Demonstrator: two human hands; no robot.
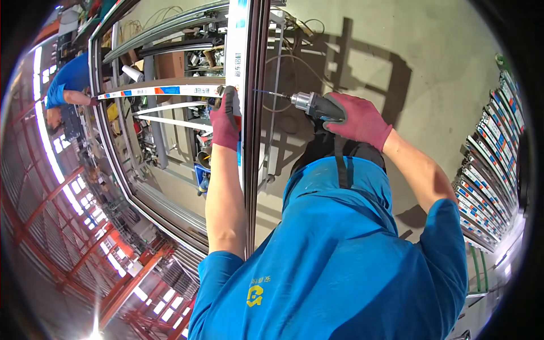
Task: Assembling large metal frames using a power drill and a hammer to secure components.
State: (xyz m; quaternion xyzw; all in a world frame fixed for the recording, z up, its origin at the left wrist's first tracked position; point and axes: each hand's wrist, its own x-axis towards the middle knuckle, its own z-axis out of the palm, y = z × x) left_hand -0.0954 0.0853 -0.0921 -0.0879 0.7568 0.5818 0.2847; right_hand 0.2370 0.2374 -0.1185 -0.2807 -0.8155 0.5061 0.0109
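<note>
The left hand, in a red glove, is gripping the upright bar of an aluminium frame, its fingers wrapped tight around the bar just where a crossbar with white, blue and orange film is meeting it. The right hand, gloved the same, is holding a power drill level, its fingers closed around the dark grip. The drill's silver nose is pointing left, and its thin bit is reaching toward the right side of the upright bar, just short of it or barely touching; the picture is not showing which. The two hands are sitting near each other, with the bar between them. A thin cable is curling over the concrete floor above the drill. The person's blue shirt is filling the lower part of the view. Through the frame, a cluttered shelf with boxes and small parts is showing. At the far left another person in blue is reaching to the crossbar's other end. Along the right edge, stacked profiles are lying in rows.
</note>
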